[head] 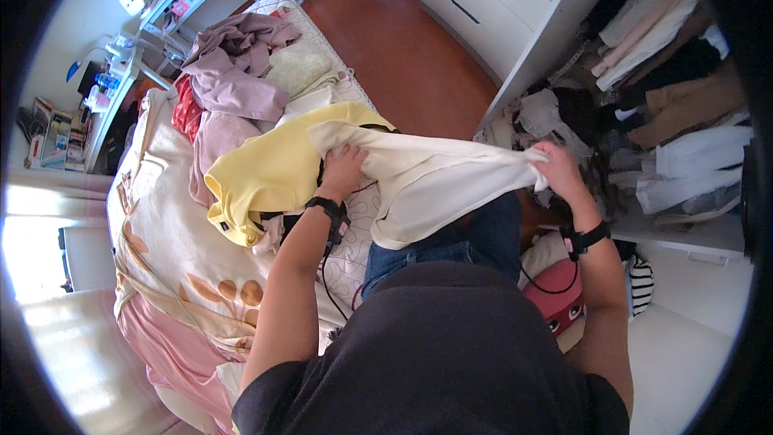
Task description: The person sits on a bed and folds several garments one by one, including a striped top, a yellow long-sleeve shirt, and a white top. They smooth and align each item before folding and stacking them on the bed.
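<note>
A cream-white garment [435, 181] is stretched out above my lap, between my two hands. My right hand [558, 172] grips its bunched, narrow end at the right. At the garment's left side, my left hand [344, 170] has its fingers bent over the cloth; the thumb is hidden. A yellow garment [272, 157] with a ribbed edge lies on the bed just beyond and left of my left hand. Dark fabric shows partly under the yellow garment.
Mauve clothing [235, 78], a pale green folded cloth [302, 69] and a red cloth [186, 109] lie heaped on the bed. A floral blanket [175, 217] covers its left side. An open wardrobe [670, 229] full of clothes stands at right. A red-pink item with eyes [555, 296] sits below it.
</note>
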### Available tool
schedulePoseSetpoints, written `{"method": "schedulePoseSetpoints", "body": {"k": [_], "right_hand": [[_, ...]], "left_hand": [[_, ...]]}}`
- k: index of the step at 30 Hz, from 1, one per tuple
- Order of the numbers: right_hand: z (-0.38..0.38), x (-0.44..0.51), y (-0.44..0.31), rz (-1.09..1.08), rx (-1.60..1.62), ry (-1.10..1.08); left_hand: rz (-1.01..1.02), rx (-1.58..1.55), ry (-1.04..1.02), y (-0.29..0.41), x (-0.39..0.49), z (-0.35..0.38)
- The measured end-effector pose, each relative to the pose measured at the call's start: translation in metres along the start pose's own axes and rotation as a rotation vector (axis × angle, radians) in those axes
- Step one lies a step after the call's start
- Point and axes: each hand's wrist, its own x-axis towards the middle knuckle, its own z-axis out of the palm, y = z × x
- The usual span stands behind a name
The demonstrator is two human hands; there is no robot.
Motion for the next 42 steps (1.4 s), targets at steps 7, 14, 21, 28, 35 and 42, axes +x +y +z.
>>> {"method": "schedulePoseSetpoints", "body": {"k": [7,14,21,28,35,42], "right_hand": [[-0.051,0.021,0.011,-0.055,0.167,0.261],[-0.104,-0.013,-0.015,-0.228,0.170,0.286],[-0.043,-0.141,0.047,0.102,0.231,-0.124],[0.061,-0.174,0.111,0.075,-0.028,-0.775],[0.153,0.023,0.024,-0.253,0.320,-0.202],[0.137,0.030,-0.023,-0.149,-0.113,-0.755]], "left_hand": [[-0.228,-0.944,0.357,-0.042,0.024,-0.088],[-0.044,-1.032,0.590,-0.062,-0.008,-0.174],[0.131,-0.775,0.433,-0.030,-0.133,-0.129],[-0.138,-0.807,-0.278,0.060,-0.224,-0.026],[-0.190,-1.371,-0.592,0.095,-0.187,-0.063],[-0.057,-1.350,-0.628,0.101,-0.153,-0.073]]}}
